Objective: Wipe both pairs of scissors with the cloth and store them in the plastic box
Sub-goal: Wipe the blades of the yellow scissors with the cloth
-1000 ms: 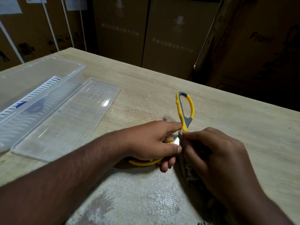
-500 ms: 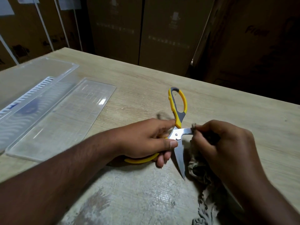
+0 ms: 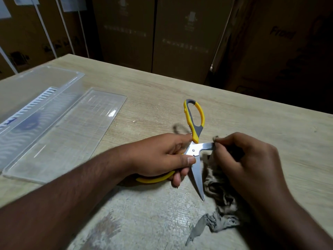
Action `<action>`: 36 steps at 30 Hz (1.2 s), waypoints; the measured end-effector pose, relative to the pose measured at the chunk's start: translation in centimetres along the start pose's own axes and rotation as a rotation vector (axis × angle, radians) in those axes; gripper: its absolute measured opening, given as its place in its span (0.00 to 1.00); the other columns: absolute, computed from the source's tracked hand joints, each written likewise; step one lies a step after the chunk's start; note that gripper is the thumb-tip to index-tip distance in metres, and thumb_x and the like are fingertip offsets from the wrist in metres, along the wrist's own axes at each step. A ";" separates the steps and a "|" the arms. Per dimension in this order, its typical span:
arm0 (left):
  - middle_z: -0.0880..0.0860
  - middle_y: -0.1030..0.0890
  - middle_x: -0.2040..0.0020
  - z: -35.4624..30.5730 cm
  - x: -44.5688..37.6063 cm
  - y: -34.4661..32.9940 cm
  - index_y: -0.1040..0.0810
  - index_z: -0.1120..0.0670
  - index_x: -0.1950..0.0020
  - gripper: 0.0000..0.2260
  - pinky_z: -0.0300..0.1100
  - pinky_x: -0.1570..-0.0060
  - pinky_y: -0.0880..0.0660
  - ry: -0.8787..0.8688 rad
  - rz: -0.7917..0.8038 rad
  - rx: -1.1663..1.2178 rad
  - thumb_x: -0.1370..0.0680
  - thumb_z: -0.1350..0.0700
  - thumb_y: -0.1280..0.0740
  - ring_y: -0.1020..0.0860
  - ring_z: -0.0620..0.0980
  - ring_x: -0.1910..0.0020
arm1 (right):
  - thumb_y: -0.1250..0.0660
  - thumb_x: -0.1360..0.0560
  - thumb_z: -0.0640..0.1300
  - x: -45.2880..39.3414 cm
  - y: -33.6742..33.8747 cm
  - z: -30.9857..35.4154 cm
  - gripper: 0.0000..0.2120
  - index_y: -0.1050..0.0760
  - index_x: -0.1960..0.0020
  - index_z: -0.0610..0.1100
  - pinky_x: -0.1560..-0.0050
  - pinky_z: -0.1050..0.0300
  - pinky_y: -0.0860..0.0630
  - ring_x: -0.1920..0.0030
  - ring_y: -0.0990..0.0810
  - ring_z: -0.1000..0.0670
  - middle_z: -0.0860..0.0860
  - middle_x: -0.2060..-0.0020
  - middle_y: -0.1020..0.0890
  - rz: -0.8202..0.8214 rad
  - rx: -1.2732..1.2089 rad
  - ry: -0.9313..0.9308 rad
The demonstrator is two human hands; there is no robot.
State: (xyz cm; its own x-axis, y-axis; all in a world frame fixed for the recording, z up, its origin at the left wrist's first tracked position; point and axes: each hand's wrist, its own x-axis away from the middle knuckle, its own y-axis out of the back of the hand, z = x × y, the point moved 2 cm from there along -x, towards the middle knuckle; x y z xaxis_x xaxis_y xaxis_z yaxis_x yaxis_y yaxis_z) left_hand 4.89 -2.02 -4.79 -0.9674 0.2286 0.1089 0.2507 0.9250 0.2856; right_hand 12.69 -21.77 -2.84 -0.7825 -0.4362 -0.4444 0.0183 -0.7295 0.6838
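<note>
Near the table's (image 3: 252, 112) front edge, left hand (image 3: 162, 156) grips the scissors' (image 3: 195, 150) yellow handle; right hand (image 3: 248, 159) pinches soft cloth (image 3: 216, 192) on one stiff, slick, sharp blade; keep holding the handles.

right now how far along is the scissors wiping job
Done: the plastic box sits open, its lid beside it; something dark shows inside, unclear what. In hand: the left hand grips the yellow scissors, blades spread, while the right hand pinches the cloth on one blade. Left: the other blade and storing.
</note>
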 end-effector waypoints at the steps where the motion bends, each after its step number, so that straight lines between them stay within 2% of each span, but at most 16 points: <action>1: 0.55 0.20 0.60 0.0 0.0 0.0 0.30 0.61 0.34 0.10 0.49 0.59 0.19 -0.006 0.002 -0.007 0.14 0.61 0.39 0.18 0.53 0.65 | 0.27 0.26 0.46 0.2 -0.4 0.3 0.04 0.13 0.53 0.51 0.58 0.60 0.21 0.60 0.16 0.62 0.63 0.61 0.15 0.017 -0.007 0.012; 4: 0.54 0.20 0.60 0.1 0.2 0.0 0.28 0.58 0.39 0.05 0.48 0.59 0.19 -0.004 0.010 0.015 0.14 0.60 0.39 0.18 0.52 0.65 | 0.26 0.25 0.46 -0.1 -0.1 -0.5 0.03 0.14 0.53 0.51 0.58 0.56 0.20 0.62 0.17 0.62 0.62 0.62 0.15 0.013 0.002 -0.035; 8: 0.52 0.21 0.62 0.1 0.1 -0.1 0.32 0.66 0.32 0.13 0.46 0.60 0.18 0.018 -0.015 0.046 0.14 0.60 0.39 0.19 0.51 0.65 | 0.27 0.24 0.45 -1.0 1.6 -2.5 0.07 0.17 0.57 0.56 0.57 0.46 0.16 0.65 0.17 0.59 0.59 0.68 0.16 -0.037 -0.038 -0.181; 11: 0.49 0.21 0.63 0.0 0.0 0.0 0.34 0.67 0.31 0.15 0.49 0.57 0.19 0.019 -0.008 0.050 0.14 0.59 0.40 0.19 0.51 0.65 | 0.29 0.24 0.48 -1.0 2.0 -1.7 0.05 0.18 0.54 0.59 0.60 0.42 0.15 0.64 0.15 0.57 0.61 0.62 0.15 -0.090 -0.153 -0.181; 15: 0.51 0.21 0.62 0.3 -0.3 0.0 0.32 0.65 0.36 0.10 0.49 0.59 0.20 0.023 -0.023 0.048 0.14 0.59 0.40 0.19 0.52 0.66 | 0.28 0.23 0.47 -0.6 2.1 -0.8 0.10 0.17 0.43 0.56 0.61 0.43 0.16 0.63 0.14 0.55 0.58 0.60 0.14 -0.133 -0.196 -0.061; 20: 0.50 0.21 0.63 0.3 -0.3 -0.1 0.32 0.65 0.33 0.13 0.49 0.60 0.18 0.008 -0.031 0.039 0.14 0.59 0.40 0.20 0.52 0.66 | 0.23 0.26 0.46 0.1 -0.4 -0.1 0.04 0.13 0.51 0.50 0.59 0.50 0.18 0.61 0.16 0.58 0.58 0.59 0.14 -0.005 -0.028 0.122; 23: 0.53 0.22 0.62 0.4 0.0 0.0 0.32 0.65 0.31 0.14 0.52 0.59 0.19 -0.016 -0.029 0.070 0.14 0.59 0.40 0.19 0.53 0.66 | 0.24 0.25 0.46 -1.1 0.9 -2.1 0.02 0.14 0.56 0.52 0.59 0.48 0.18 0.65 0.16 0.55 0.56 0.64 0.14 -0.034 0.006 0.010; 26: 0.54 0.22 0.62 0.3 -0.1 0.0 0.33 0.63 0.30 0.14 0.55 0.59 0.18 -0.025 -0.033 0.072 0.14 0.59 0.40 0.19 0.53 0.67 | 0.25 0.23 0.45 -1.6 2.6 -3.6 0.07 0.18 0.57 0.57 0.58 0.48 0.16 0.65 0.16 0.58 0.57 0.65 0.15 -0.094 -0.030 -0.123; 29: 0.55 0.23 0.62 0.5 -0.4 0.1 0.33 0.64 0.32 0.12 0.53 0.59 0.19 -0.017 -0.034 0.046 0.13 0.59 0.41 0.19 0.54 0.68 | 0.26 0.23 0.45 -1.1 2.2 -2.2 0.02 0.16 0.51 0.52 0.57 0.44 0.16 0.63 0.14 0.55 0.56 0.62 0.14 -0.171 -0.113 -0.039; 31: 0.54 0.22 0.63 0.5 -0.6 0.1 0.33 0.66 0.35 0.11 0.53 0.59 0.19 -0.020 -0.032 0.008 0.13 0.59 0.41 0.19 0.53 0.69 | 0.25 0.23 0.45 -0.4 1.0 -0.9 0.04 0.15 0.49 0.50 0.56 0.48 0.16 0.60 0.14 0.57 0.57 0.59 0.14 -0.096 -0.101 0.052; 33: 0.53 0.22 0.63 0.4 -0.5 -0.1 0.34 0.67 0.35 0.12 0.51 0.61 0.19 -0.031 -0.042 -0.028 0.13 0.59 0.41 0.19 0.52 0.69 | 0.24 0.25 0.47 0.1 -0.1 -0.1 0.05 0.14 0.48 0.51 0.56 0.56 0.19 0.57 0.15 0.59 0.60 0.57 0.14 0.006 -0.049 0.143; 36: 0.53 0.22 0.63 0.4 -0.4 0.0 0.33 0.65 0.32 0.13 0.50 0.61 0.18 -0.029 -0.070 -0.011 0.13 0.59 0.41 0.18 0.52 0.68 | 0.25 0.24 0.48 -0.4 -0.3 -1.0 0.04 0.14 0.50 0.51 0.58 0.54 0.19 0.59 0.15 0.59 0.59 0.59 0.14 0.028 -0.026 0.103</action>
State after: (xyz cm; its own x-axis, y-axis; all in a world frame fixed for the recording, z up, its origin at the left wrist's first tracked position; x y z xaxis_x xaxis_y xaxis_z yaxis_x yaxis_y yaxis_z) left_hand 5.22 -2.02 -5.18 -0.9833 0.1718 0.0607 0.1822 0.9356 0.3023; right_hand 13.63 -21.89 -3.38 -0.7130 -0.5077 -0.4836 0.0563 -0.7289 0.6823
